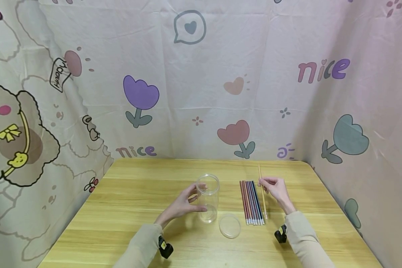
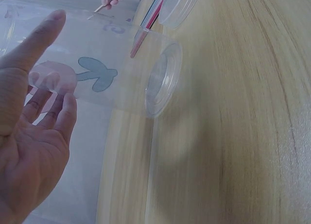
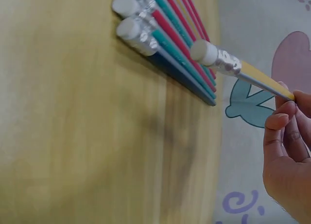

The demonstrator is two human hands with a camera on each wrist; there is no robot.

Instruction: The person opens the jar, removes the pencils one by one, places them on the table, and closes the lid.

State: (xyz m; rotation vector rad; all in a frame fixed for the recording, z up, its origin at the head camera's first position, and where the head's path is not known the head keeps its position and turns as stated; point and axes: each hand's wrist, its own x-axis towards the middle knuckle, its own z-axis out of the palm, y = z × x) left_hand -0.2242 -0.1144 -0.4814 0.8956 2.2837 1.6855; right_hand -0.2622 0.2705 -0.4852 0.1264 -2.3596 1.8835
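A clear, tall plastic jar (image 1: 213, 201) is upright in front of my left hand (image 1: 184, 204), which grips it from the left. The left wrist view has the thumb on one side of the jar (image 2: 126, 73) and the other fingers on the far side. My right hand (image 1: 275, 189) pinches a yellow pencil (image 3: 260, 77) between thumb and fingertips, its white eraser end towards me. Just left of that pencil lies a row of several coloured pencils (image 1: 251, 203), side by side with erasers at the near end. Whether the jar's base touches the table cannot be told.
A round clear lid (image 1: 230, 226) lies on the wooden table (image 1: 130, 208) between jar and pencils. Behind the table's far edge hangs a printed cloth (image 1: 187, 123), with more cloth at both sides. A small black device (image 1: 165, 248) is worn at each wrist.
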